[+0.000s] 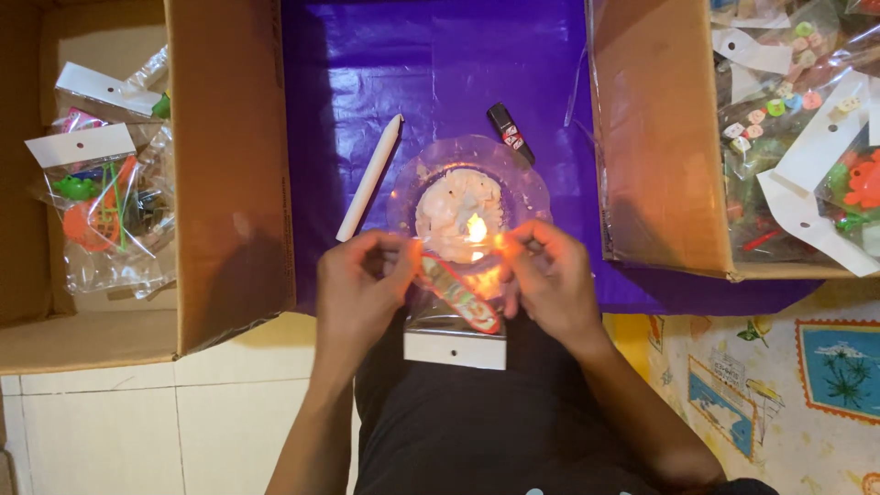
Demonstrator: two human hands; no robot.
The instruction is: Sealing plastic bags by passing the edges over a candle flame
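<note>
Head view showed both hands raised over a purple sheet (440, 64), pinching one small clear plastic packet (456, 307) between them. Left hand (359, 289) was closed on the packet's upper left corner, right hand (548, 280) on its upper right corner, fingers of each clamped on the film. The packet hung toward the person, its white card header (455, 350) lowest, with a red toy (463, 295) inside lying slantwise from upper left to lower right. The packet's open upper edge ran left to right between the hands, about level with them, neither hand clearly nearer. Just beyond that edge a candle flame (476, 227) burned in a pool of white wax on a clear plastic dish (527, 188). A white candle stick (369, 179) lay left of the dish, a dark lighter (510, 132) beyond it. Cardboard boxes at left (229, 165) and right (655, 137) held further packeted toys.
</note>
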